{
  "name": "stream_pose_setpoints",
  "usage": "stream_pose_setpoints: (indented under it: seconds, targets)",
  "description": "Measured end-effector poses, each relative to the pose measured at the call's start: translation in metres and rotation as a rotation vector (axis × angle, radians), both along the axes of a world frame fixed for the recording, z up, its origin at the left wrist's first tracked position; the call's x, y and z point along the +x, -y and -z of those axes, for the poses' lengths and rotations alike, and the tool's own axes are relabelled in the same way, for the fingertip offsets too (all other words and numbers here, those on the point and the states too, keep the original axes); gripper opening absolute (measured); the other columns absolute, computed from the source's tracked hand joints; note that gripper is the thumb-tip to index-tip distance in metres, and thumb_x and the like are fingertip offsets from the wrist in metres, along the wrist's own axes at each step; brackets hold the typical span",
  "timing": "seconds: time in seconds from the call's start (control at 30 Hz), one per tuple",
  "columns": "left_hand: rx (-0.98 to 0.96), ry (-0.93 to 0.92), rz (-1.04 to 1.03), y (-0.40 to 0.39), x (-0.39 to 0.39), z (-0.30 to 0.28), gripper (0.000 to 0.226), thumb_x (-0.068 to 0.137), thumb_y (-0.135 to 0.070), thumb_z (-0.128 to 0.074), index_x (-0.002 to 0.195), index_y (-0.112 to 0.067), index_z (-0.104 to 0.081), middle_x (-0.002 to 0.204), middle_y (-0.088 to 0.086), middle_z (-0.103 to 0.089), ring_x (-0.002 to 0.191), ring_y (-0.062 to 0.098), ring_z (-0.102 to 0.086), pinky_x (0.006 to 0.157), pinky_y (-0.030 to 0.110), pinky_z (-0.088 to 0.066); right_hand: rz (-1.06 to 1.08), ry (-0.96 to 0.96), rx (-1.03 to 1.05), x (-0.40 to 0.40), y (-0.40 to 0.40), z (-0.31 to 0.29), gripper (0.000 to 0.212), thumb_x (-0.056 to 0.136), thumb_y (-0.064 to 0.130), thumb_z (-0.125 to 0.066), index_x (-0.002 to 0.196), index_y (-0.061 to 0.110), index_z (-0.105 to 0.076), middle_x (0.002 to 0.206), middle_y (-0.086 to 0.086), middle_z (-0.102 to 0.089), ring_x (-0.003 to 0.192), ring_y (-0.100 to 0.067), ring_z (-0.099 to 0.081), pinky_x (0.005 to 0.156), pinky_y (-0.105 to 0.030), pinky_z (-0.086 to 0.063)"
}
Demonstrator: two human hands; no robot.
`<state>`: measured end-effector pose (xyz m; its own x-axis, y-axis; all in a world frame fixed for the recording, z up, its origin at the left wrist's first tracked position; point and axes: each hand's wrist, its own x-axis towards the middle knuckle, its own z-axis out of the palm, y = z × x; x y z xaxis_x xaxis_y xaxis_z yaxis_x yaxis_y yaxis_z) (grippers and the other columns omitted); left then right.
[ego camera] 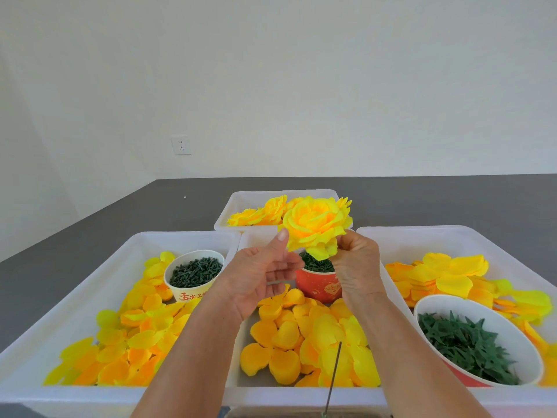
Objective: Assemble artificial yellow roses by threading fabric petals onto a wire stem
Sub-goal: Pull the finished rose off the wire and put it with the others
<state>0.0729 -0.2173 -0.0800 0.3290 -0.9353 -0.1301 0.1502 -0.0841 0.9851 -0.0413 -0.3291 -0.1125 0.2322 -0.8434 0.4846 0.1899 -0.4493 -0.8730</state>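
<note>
The yellow rose point(316, 226) is held up over the middle tray point(250, 241). The right hand point(357, 267) pinches its base from below; the left hand point(262, 274) is released, thumb touching the petals. Judgement: support lightly, keeping the layers seated.

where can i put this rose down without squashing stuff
The far tray has bare floor left of its finished roses. The dark tabletop is open left of and behind the trays. Crowded: the left tray, middle tray and right tray hold loose petals and cups. The right hand holds the rose.
</note>
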Motion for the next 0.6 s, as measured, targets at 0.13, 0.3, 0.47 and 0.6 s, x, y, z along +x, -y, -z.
stream_pose_setpoints:
  seconds: [0.13,0.3,0.47,0.6]
  targets:
    - [-0.056,-0.13,0.026,0.0001,0.0011,0.0012,0.024,0.06,-0.036,-0.071,0.066,-0.013,-0.075,0.076,0.004,-0.072,0.058,0.009,-0.064,0.047,0.019,-0.048,0.037,-0.087,-0.02,0.0024,0.0025,0.0021,0.025,0.076,0.001,-0.072,0.064,0.021,-0.066,0.053,0.019,-0.059,0.051,0.009,-0.051,0.057,-0.019,-0.041]
    - [-0.113,-0.276,-0.068,0.0003,0.0032,0.0005,0.008,0.061,-0.021,-0.071,0.057,-0.014,-0.07,0.066,0.003,-0.067,0.053,0.009,-0.061,0.042,0.017,-0.045,0.007,-0.062,-0.049,0.0028,-0.0003,0.0013,0.029,0.073,0.007,-0.077,0.063,0.032,-0.065,0.056,0.026,-0.064,0.058,0.009,-0.059,0.058,-0.006,-0.044]
    - [-0.086,-0.332,-0.118,0.0011,0.003,-0.0007,0.022,0.081,-0.027,-0.063,0.067,-0.012,-0.072,0.065,0.003,-0.067,0.052,0.01,-0.06,0.042,0.017,-0.045,0.034,-0.091,-0.086,0.0021,0.0005,0.002,0.032,0.07,0.012,-0.08,0.053,0.029,-0.058,0.048,0.021,-0.059,0.051,0.006,-0.05,0.051,-0.007,-0.039]
    - [-0.051,-0.415,-0.148,0.001,0.0039,-0.0011,0.01,0.079,-0.019,-0.064,0.079,-0.01,-0.064,0.062,0.003,-0.067,0.048,0.01,-0.058,0.039,0.015,-0.042,0.03,-0.132,-0.111,0.0018,0.0006,0.0025,0.031,0.07,0.011,-0.08,0.055,0.028,-0.059,0.048,0.019,-0.058,0.053,0.005,-0.052,0.051,-0.006,-0.039]
